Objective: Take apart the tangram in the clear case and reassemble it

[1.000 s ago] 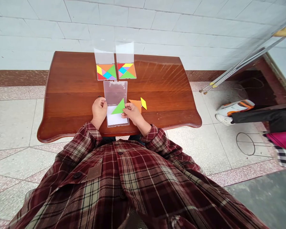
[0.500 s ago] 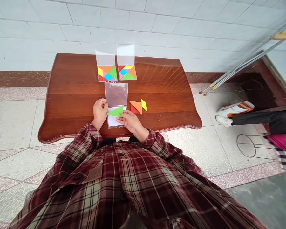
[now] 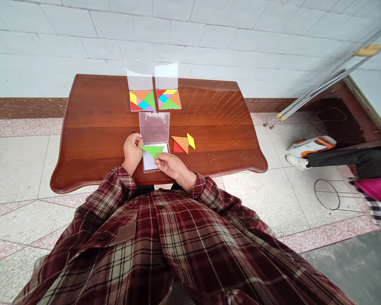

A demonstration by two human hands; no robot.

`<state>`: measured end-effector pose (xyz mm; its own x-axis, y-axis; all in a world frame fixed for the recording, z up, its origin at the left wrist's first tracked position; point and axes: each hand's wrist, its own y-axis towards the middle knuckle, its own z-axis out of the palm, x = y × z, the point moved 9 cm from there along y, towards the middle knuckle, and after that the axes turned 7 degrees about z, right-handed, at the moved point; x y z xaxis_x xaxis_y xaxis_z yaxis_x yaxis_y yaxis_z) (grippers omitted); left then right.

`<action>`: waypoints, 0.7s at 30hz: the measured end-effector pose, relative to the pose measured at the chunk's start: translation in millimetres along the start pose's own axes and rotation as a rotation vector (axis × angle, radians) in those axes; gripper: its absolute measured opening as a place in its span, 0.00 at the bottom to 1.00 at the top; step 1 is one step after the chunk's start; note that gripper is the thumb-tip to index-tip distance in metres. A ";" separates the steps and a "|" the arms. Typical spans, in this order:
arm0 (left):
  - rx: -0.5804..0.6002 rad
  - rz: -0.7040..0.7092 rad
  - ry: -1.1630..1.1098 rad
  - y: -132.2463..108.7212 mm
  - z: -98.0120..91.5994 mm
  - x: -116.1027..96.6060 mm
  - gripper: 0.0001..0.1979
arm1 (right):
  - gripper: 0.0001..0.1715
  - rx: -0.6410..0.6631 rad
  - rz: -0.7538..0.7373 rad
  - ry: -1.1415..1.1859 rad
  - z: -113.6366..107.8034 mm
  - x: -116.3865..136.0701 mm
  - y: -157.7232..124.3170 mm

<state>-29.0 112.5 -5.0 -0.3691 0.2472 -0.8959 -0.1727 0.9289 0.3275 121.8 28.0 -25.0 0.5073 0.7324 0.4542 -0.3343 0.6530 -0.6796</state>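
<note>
- Head view, looking down: person in a red plaid shirt (image 3: 139, 245) at a brown wooden counter (image 3: 222, 127), tiled wall (image 3: 190, 42) behind.
- R hand (image 3: 169, 164): thumb & fingers closed in a pinch on 1 corner of a green triangle (image 3: 153, 150), which is above the white base of an open case (image 3: 154, 127), approx. centre of the near edge.
- L hand (image 3: 132, 149): fingers curled, tips close together, at the L side of that case by the hinge; can't tell if it grips the case or touches the triangle's L tip.
- Just R of the case, on the counter: orange triangle (image 3: 183, 142) partly over a red piece (image 3: 178, 148), w/ a yellow parallelogram (image 3: 191, 141) beside them.
- Beyond the open case: 2 filled cases (image 3: 139, 80) side by side, lids up, multi-col. pieces inside.
- Far R, on the floor: another person's leg (image 3: 336, 159), white shoe (image 3: 296, 162), white/orange bag (image 3: 311, 146).
</note>
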 end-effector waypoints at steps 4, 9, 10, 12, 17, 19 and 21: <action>-0.001 0.001 0.018 0.0 -0.4 -2.4 0.02 | 0.11 -0.008 0.006 -0.013 -2.1 0.2 1.2; -0.001 0.000 0.019 -0.3 -0.8 -3.4 0.03 | 0.11 -0.008 -0.003 -0.048 -0.7 1.5 0.0; -0.002 0.000 0.016 -0.5 -0.8 -3.1 0.03 | 0.11 -0.007 -0.006 -0.062 0.2 2.1 -0.6; 0.000 0.003 0.010 -0.5 -0.3 -1.9 0.03 | 0.12 -0.009 -0.020 -0.102 2.0 5.2 -3.0; -0.005 0.034 0.039 1.0 0.8 1.7 0.05 | 0.10 -0.075 -0.183 -0.253 -3.3 36.1 -14.6; -0.013 0.029 0.058 1.7 0.5 3.4 0.05 | 0.08 -0.125 -0.285 -0.335 -10.8 53.6 -19.9; -0.013 0.015 0.068 2.0 0.5 4.2 0.06 | 0.07 -0.157 -0.345 -0.443 -17.6 64.7 -22.6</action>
<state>-30.4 115.6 -8.3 -0.4327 0.2415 -0.8686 -0.1783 0.9215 0.3450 176.2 57.2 9.7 0.1741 0.5155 0.8390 -0.0701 0.8563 -0.5116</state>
